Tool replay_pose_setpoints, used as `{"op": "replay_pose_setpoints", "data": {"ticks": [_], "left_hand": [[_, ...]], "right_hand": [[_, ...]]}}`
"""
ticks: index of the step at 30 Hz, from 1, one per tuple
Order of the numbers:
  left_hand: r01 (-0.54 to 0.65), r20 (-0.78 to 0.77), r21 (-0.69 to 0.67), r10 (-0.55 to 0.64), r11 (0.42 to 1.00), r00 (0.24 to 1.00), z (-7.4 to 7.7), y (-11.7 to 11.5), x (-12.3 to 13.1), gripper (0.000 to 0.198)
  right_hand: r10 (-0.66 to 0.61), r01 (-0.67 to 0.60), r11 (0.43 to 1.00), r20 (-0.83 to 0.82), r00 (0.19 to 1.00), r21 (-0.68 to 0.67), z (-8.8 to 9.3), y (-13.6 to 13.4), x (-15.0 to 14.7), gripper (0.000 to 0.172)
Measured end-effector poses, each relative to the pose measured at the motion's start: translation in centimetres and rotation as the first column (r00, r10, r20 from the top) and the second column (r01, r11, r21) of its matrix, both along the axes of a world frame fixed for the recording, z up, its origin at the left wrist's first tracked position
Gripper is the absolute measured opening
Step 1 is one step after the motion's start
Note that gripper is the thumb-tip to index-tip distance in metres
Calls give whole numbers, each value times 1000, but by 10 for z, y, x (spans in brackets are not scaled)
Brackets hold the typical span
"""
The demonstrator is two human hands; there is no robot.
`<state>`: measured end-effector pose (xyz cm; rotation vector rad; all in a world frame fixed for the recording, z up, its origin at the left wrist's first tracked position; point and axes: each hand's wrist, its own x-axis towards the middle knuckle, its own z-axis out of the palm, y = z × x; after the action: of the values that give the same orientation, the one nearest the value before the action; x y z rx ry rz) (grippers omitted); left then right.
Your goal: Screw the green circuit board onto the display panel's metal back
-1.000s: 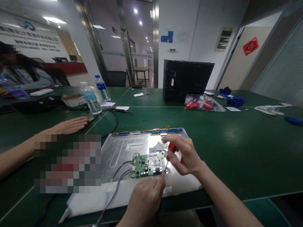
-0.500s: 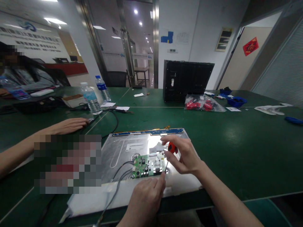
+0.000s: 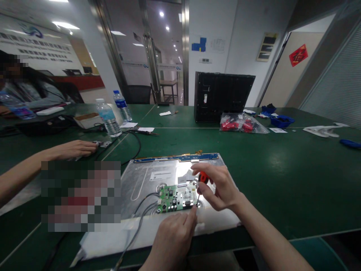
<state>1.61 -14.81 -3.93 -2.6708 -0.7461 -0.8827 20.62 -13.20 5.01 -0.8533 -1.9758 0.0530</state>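
A screwdriver (image 3: 202,178) with a red-and-black handle is in my right hand (image 3: 221,186), between thumb and fingers. Its thin shaft points down to the lower right corner of a green circuit board (image 3: 178,198). My left hand (image 3: 175,230) is curled, with the index fingertip at that same corner beside the screwdriver's tip. Whatever its fingers may hold is hidden. The board sits on the metal back of a flat display panel (image 3: 141,175). Cables (image 3: 142,218) run from the board's left side, and a blue strip board (image 3: 175,157) lines the panel's far edge.
At the left, another person's hand (image 3: 75,148) rests near small metal parts (image 3: 105,144). Water bottles (image 3: 109,118) stand behind. A black monitor housing (image 3: 224,96) stands at the back, with a plastic bag of red parts (image 3: 242,123) before it. Blue trays (image 3: 282,121) lie farther right.
The screwdriver handle has turned and shifted slightly left in my right hand. My left hand keeps its place. The other person's hand has drawn back left, uncovering small metal parts.
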Motion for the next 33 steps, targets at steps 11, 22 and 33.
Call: {"op": "replay_pose_setpoints", "data": {"ticks": [11,22,33], "left_hand": [[14,3,-11,-14,1000,1000,2,-1,-1,33],[6,8,-8,-6,1000,1000,2,-1,-1,36],[-2,13,2,2,1000,1000,3,-1,0,35]], "right_hand": [[-133,133,977,-14,991,164,-3,4,-2,20],[-124,125,984,-17,992,127,-3,2,-4,23],[-53,51,997,37,998,51,3,-2,-3,26]]}}
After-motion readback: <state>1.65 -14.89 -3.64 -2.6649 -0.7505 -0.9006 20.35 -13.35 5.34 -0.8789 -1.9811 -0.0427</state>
